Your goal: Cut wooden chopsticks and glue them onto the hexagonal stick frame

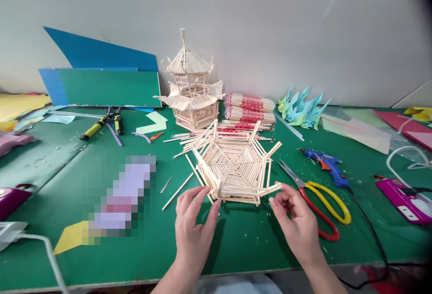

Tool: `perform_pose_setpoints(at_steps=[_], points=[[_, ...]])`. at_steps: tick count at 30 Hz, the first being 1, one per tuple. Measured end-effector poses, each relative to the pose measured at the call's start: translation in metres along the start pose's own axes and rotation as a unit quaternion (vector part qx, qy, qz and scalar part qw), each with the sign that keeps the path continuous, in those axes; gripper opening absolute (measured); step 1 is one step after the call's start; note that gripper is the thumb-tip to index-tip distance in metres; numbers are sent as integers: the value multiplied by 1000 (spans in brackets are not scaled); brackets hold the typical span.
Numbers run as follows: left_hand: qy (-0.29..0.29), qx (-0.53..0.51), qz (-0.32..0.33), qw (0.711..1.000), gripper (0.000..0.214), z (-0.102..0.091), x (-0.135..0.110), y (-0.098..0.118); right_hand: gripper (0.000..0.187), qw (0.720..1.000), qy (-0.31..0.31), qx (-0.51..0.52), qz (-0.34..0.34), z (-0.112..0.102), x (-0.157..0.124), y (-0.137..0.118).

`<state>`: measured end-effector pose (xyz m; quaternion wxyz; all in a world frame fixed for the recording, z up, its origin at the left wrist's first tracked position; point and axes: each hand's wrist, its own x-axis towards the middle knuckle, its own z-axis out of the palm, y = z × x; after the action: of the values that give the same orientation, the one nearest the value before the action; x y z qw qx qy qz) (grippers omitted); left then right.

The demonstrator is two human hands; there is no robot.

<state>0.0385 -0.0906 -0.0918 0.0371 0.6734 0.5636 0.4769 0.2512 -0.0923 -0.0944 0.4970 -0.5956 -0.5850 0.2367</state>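
Observation:
A hexagonal stick frame [236, 168] of pale wooden sticks lies on the green table, its slats meeting at the centre and short paired sticks jutting from its corners. My left hand [195, 222] is closed around the near left corner, fingers behind it and thumb in front. At the near right corner, my right hand [297, 222] pinches the end of a jutting stick pair [270, 189] between thumb and index finger; the other fingers are curled. Behind the frame stands a two-tiered pagoda [192, 91] made of similar sticks. Loose sticks [178, 191] lie left of the frame.
Scissors [308, 190] with red and yellow handles and a blue glue gun [327, 166] lie right of my right hand. Wrapped stick bundles [249, 107] and folded blue paper [303, 107] are behind. Pliers [101, 123], a blurred-out object [124, 195] and a pink power strip [405, 199] flank the work.

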Motion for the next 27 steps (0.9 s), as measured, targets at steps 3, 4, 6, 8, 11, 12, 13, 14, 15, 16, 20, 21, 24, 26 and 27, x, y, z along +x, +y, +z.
perform_pose_setpoints(at_steps=[3, 4, 6, 8, 11, 12, 13, 14, 15, 16, 20, 21, 24, 26, 27], points=[[9, -6, -9, 1000, 25, 5, 2, -1, 22, 999, -15, -14, -29, 4, 8, -2], [10, -8, -13, 1000, 25, 6, 3, -2, 18, 999, -20, -17, -38, 5, 9, -2], [10, -16, -24, 1000, 23, 8, 3, -3, 12, 998, -27, -22, -53, 6, 12, -4], [12, -30, -47, 998, 21, 10, 2, -3, 9, 997, -29, -25, -66, 7, 13, -4], [22, -46, -87, 995, 21, 15, 1, -3, 8, 996, -36, -28, -79, 9, 13, -3], [26, -46, -95, 994, 21, 17, 1, -3, 8, 995, -39, -29, -83, 9, 13, -3], [30, -45, -99, 994, 22, 19, 1, -2, 9, 995, -40, -31, -85, 10, 13, -2], [34, -43, -102, 993, 22, 21, 1, -1, 11, 995, -39, -36, -87, 10, 13, -2], [37, -42, -104, 993, 21, 23, 1, -1, 12, 994, -37, -42, -89, 11, 13, -1], [41, -41, -106, 993, 20, 24, 1, 0, 13, 994, -35, -49, -90, 11, 13, -1], [56, -39, -100, 993, 15, 29, 2, 3, 16, 991, -20, -73, -113, 12, 12, 0], [58, -37, -95, 993, 14, 29, 2, 4, 16, 989, -15, -78, -127, 13, 12, 1], [59, -31, -78, 995, 13, 29, 0, 5, 23, 981, 2, -93, -172, 14, 11, 1], [58, -28, -69, 996, 13, 29, 0, 4, 23, 976, 12, -105, -192, 16, 10, 1], [58, -27, -66, 996, 13, 29, 0, 4, 23, 974, 16, -111, -199, 16, 10, 0]])
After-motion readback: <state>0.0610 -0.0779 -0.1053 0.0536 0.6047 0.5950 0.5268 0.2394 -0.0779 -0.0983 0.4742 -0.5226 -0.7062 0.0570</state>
